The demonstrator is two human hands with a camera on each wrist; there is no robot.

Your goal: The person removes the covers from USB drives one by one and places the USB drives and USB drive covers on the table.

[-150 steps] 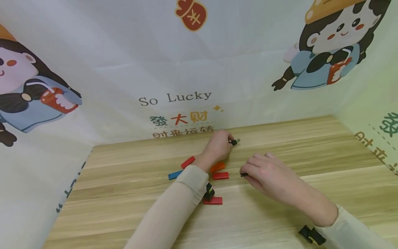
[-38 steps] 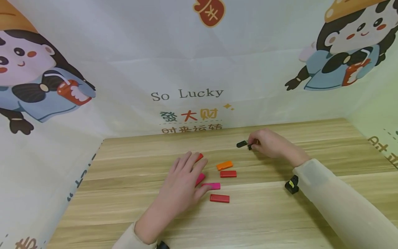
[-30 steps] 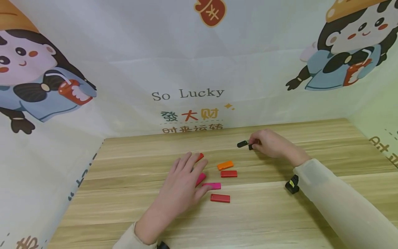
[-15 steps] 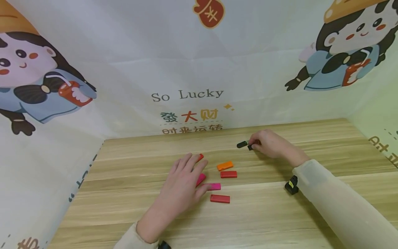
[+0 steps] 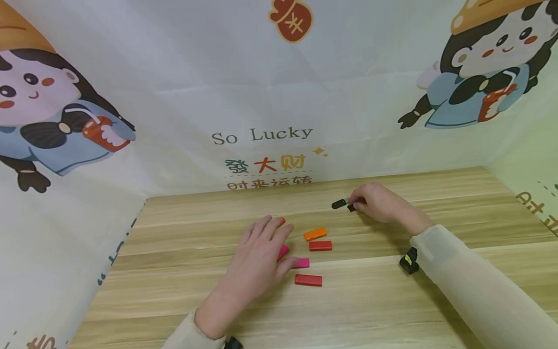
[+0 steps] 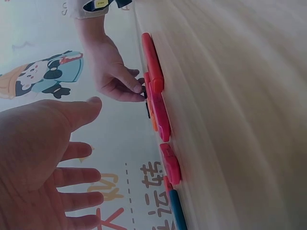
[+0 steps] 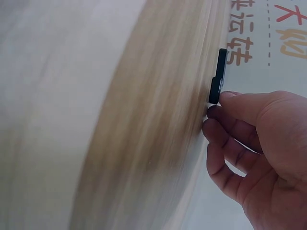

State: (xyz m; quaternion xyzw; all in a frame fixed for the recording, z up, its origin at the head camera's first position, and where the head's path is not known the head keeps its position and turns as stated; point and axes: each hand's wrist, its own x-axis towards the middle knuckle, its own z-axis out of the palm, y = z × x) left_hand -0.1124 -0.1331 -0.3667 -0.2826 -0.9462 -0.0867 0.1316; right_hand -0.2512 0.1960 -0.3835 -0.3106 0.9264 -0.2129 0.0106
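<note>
My right hand (image 5: 375, 202) is at the back of the wooden table, thumb and fingertips curled together at a small black cap (image 5: 351, 208). They seem to pinch its near end; the contact is partly hidden. Just beyond lies a black USB flash drive (image 5: 339, 204), its metal plug towards the fingers. In the right wrist view, the cap (image 7: 214, 90) and drive (image 7: 221, 62) lie almost in line. My left hand (image 5: 257, 259) hovers with fingers spread and holds nothing. Beneath it are pink sticks (image 5: 301, 263) and a blue stick (image 6: 177, 210), partly covered in the head view.
To the right of my left hand lie an orange stick (image 5: 315, 234), a red stick (image 5: 320, 245) and another red stick (image 5: 308, 280). Another red piece (image 5: 282, 220) peeks past the left fingertips. A printed white cloth (image 5: 261, 106) stands behind the table.
Five seconds ago my left hand held the black flash drive at the back; now it lies on the table. My left hand has come back over the coloured sticks, and my right hand has reached further back.
</note>
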